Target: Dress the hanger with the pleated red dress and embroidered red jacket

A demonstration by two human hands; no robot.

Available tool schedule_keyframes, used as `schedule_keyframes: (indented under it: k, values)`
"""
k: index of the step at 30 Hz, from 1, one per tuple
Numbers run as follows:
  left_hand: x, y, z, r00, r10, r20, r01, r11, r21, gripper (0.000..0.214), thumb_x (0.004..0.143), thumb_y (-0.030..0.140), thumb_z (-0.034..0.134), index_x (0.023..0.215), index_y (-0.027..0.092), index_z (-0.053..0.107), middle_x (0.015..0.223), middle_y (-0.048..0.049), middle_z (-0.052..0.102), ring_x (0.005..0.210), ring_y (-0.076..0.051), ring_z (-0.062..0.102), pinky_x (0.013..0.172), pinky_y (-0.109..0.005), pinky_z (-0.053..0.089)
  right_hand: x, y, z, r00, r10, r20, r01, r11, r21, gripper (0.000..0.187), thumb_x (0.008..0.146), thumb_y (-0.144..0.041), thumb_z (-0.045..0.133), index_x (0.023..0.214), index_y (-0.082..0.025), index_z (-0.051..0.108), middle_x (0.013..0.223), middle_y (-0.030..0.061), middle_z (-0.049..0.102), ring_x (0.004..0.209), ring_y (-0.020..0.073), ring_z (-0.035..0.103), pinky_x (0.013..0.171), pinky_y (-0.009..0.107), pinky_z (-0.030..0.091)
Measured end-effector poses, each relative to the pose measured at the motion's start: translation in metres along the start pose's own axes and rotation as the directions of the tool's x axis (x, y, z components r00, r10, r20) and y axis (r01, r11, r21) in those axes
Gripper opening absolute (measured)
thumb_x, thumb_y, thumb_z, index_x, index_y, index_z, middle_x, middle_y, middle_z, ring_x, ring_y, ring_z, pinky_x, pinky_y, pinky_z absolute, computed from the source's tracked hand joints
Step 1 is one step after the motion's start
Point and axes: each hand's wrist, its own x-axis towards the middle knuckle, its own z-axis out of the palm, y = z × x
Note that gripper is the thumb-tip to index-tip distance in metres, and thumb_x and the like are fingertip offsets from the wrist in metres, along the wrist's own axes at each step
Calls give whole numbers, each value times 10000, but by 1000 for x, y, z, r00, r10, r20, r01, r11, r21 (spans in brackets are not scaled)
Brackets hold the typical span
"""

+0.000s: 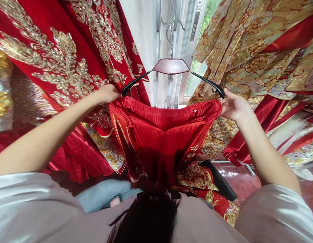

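Left hand point(110, 93) and right hand point(233, 105) grip the red garment point(152, 138), hanger point(171, 66) between them, and uneven tugging might drop one side!

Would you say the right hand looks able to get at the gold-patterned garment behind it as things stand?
Probably yes: the right hand appears close to the gold-patterned garment, and nothing shows between them, though it would likely need to release the red garment it holds first.
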Motion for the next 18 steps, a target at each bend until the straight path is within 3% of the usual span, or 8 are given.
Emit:
schedule_keyframes:
  k: [3,6,10,12,14,16,18]
  values:
    - [10,8,-23,991,-20,-135,42,986,161,349,755,461,540,793,131,649,581,-26,535,742,-192,485,796,-282,412,3,-2,0,1000,-15,-11,15,1000,4,298,931,-276,439,655,-178,494,469,-38,440,373,44,383,431,189,333]
    - [11,24,-43,944,23,-328,22,991,131,406,779,445,521,989,121,647,886,-68,654,838,-205,489,871,-341,430,3,-2,1,999,-16,-32,19,997,80,292,935,-270,449,664,-174,506,464,-43,447,382,45,418,464,186,378]
    - [-13,59,-68,822,170,-544,-158,985,70,332,820,266,507,1097,121,619,1135,-51,625,991,-212,522,955,-382,429,7,3,0,1000,-10,-12,11,993,118,256,932,-282,458,720,-166,541,472,-42,464,392,53,432,464,191,397]
    - [-32,79,-74,740,242,-627,-261,963,63,333,814,152,480,1117,91,603,1164,-49,599,1082,-214,523,988,-386,420,15,10,-4,999,-13,30,10,997,82,251,916,-316,485,717,-171,534,481,-43,464,382,56,407,433,198,385]
    - [-52,96,-72,698,282,-659,-302,949,86,368,779,60,465,1128,69,583,1145,-59,591,1113,-237,531,978,-410,431,27,17,-9,994,-41,99,38,999,28,255,875,-361,549,698,-181,511,485,-50,456,367,53,368,397,200,361]
    - [-69,108,-60,718,312,-622,-297,946,132,381,773,31,457,1139,71,553,1082,-77,605,1076,-262,566,935,-419,460,39,23,-13,980,-89,178,92,996,-8,266,826,-394,617,703,-188,502,489,-58,452,364,49,355,381,197,352]
    - [-79,115,-38,785,343,-515,-274,939,207,336,828,81,445,1156,88,523,1019,-109,623,1018,-278,599,887,-408,485,48,26,-15,960,-134,245,141,990,-14,269,799,-414,652,736,-190,515,493,-62,454,377,49,381,389,193,371]
